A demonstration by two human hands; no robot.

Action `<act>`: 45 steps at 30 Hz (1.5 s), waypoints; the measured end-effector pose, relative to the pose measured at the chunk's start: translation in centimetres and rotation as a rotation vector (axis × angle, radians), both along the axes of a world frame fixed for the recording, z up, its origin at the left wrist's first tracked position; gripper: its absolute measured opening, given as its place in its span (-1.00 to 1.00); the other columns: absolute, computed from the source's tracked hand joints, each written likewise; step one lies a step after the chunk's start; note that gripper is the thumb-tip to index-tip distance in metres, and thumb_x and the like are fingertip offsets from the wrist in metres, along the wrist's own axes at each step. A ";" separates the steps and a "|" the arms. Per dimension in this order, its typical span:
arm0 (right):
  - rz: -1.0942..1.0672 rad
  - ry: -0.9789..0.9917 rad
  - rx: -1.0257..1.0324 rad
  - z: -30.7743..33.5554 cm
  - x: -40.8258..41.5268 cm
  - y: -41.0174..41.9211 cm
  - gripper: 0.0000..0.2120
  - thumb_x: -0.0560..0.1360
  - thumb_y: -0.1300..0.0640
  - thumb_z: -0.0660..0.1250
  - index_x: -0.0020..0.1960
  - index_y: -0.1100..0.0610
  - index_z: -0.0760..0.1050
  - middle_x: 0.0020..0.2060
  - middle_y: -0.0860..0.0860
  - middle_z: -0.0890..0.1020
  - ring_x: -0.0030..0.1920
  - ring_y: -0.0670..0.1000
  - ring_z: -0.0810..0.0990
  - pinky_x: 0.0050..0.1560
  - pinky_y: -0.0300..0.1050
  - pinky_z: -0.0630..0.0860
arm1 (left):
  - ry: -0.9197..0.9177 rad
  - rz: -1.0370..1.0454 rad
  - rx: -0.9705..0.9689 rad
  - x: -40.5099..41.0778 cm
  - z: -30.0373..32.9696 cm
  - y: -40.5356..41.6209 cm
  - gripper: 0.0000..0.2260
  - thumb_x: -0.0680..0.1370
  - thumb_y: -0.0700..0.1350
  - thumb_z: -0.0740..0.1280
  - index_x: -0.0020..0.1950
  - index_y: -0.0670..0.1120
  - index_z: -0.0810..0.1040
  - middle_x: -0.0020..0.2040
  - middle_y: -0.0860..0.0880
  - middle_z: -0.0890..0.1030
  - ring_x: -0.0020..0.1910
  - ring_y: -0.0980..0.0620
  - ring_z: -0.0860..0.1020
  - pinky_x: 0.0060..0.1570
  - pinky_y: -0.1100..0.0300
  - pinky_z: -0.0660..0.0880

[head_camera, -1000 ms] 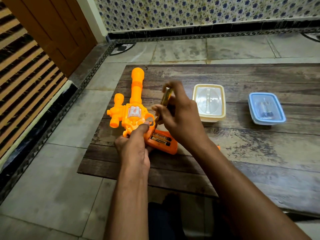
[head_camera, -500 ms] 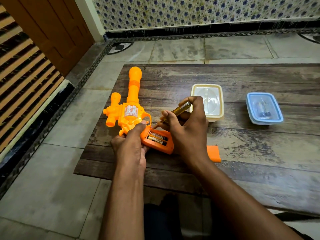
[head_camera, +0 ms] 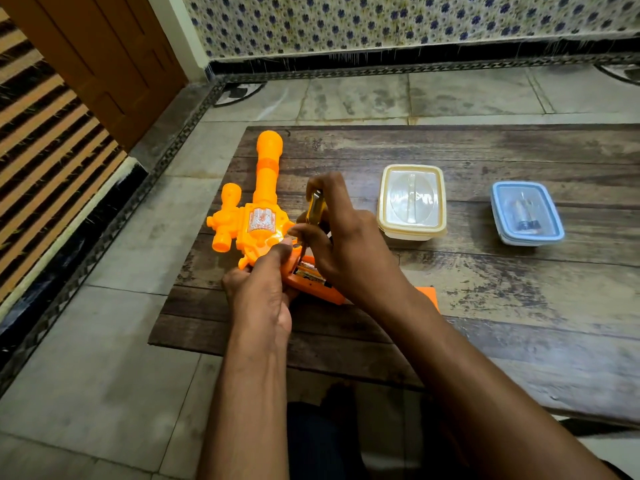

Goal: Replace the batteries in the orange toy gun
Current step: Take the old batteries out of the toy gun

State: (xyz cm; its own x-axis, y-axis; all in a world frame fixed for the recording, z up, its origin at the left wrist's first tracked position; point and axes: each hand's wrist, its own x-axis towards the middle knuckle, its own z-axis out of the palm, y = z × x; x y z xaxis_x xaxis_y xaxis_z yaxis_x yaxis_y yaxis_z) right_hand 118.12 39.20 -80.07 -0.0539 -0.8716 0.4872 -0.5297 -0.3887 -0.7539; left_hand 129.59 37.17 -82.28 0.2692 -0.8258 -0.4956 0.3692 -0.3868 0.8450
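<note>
The orange plastic toy gun [head_camera: 265, 216] lies flat at the wooden table's [head_camera: 519, 299] near-left corner, barrel pointing away, grip toward the person with batteries [head_camera: 308, 271] exposed. The left hand [head_camera: 263, 299] grips the grip; the right hand [head_camera: 349, 247] pinches a yellow-handled screwdriver [head_camera: 314, 211], tip down. The cream-rimmed lidded box [head_camera: 411, 202] and blue-rimmed one [head_camera: 526, 213] hold indistinct items.

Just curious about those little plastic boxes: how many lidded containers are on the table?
2. The cream-rimmed container sits just right of the right hand; the blue-rimmed container sits farther right, apart from it. None seems hidden.
</note>
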 end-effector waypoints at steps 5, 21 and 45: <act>0.062 0.010 0.118 1.1 -0.5 -0.4 -0.60 0.59 0.27 0.37 0.34 0.25 0.29 -0.16 0.17 0.69 -0.17 0.16 0.70 -0.18 0.18 0.57 | 0.012 0.011 0.030 -0.1 -0.1 -0.2 -0.55 0.41 -0.26 0.56 0.27 -0.18 0.55 0.03 -0.18 0.72 -0.14 -0.10 0.72 -0.36 0.07 0.64; 0.269 0.272 0.317 4.7 -0.7 -4.8 -0.54 0.62 0.28 0.33 0.40 0.24 0.18 -0.22 0.28 0.57 -0.35 0.04 0.53 -0.32 0.16 0.47 | -0.016 -0.014 -0.010 -0.5 0.8 0.4 -0.74 0.45 -0.30 0.50 0.12 -0.15 0.63 -0.05 -0.17 0.73 -0.10 -0.10 0.72 -0.23 -0.06 0.68; 0.087 0.229 0.223 1.2 -2.4 0.4 -0.67 0.57 0.20 0.38 0.31 0.15 0.41 -0.21 -0.01 0.55 -0.24 0.05 0.49 -0.23 -0.04 0.37 | 0.057 0.031 0.031 -0.2 1.2 0.4 -0.62 0.44 -0.32 0.53 0.18 -0.15 0.48 0.01 -0.21 0.70 -0.11 -0.15 0.72 -0.30 -0.03 0.67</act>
